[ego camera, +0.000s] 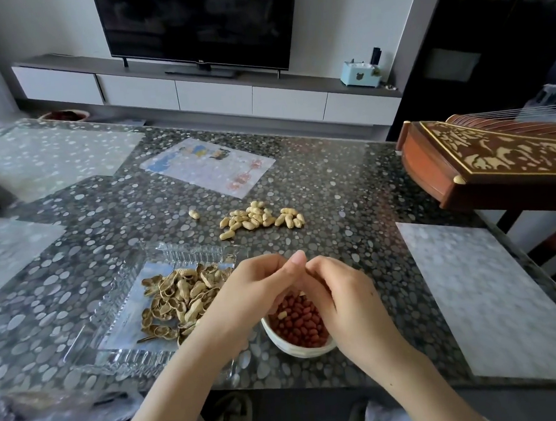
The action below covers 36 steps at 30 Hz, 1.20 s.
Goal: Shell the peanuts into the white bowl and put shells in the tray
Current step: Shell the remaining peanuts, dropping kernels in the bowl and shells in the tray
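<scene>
Both hands meet at the fingertips, left hand [258, 286] and right hand [340, 294] curled together; whether they pinch anything is hidden. Directly beneath sits the white bowl [298, 350] of red kernels [301, 324]. Left of them, shells [178, 297] fill the glass tray [188, 252]; beyond, unshelled peanuts [261, 218] lie heaped.

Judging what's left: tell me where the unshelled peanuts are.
Head view: the unshelled peanuts lie piled mid-table, beyond the glass tray and white bowl, nearer than the printed sheet.

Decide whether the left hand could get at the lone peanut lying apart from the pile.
Probably yes: the left hand touches the right hand, but only the low tray rim lies before the lone peanut.
</scene>
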Available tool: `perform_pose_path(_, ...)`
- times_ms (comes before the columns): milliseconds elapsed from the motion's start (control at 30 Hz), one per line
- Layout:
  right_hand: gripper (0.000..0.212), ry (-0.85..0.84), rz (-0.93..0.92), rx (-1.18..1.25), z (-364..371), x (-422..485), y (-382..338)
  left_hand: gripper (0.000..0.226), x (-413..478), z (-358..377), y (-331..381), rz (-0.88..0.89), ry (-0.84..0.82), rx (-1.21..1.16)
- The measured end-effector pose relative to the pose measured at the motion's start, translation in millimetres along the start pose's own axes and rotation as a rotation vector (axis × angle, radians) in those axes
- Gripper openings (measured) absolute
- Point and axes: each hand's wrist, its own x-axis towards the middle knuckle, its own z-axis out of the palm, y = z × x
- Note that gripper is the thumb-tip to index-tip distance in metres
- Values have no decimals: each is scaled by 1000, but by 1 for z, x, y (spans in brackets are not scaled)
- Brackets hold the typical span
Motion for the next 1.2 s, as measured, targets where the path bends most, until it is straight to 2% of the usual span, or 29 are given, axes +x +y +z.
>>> perform_pose_path(100, 44, -40, -89, -23, -2, 1, 3, 34, 0, -6, 1, -75, -155, -193)
perform_pose_path(200, 34, -21, -136, -40, -3, 2, 2, 37, 1, -8, -2, -41, -188, -151)
perform_pose_path(300, 41, -27, -114, 3, -3, 1, 4, 42, 1, -5, -4, 18, -165, -59)
perform_pose_path(367, 48, -41, -75, 38, -3, 0, 4, 39, 1, -2, -5, 94, -125, 68)
perform_pose_path(433, 39, -34, -44, 32, -4, -1, 2, 36, 0, 3, -5, 153, -99, 115)
perform_pose_path(533, 30, -10, -2, 24, -3, -1, -5, 33, -1, 10, -5, 169, -31, 47)
perform_pose_path(733, 31, 18, 153, 279, -2, -2, -11, 34, -2, 23, -12, 108, -14, -92)
perform_pose_path(1000, 43, 169, 343, 369, 6, -6, -21, 45, -3, 37, -13, 351, 157, 150)
perform_pose_path(1200, 42, 185, 483, 405, 6, -6, -21, 43, 0, 35, -19, 374, 142, 258)
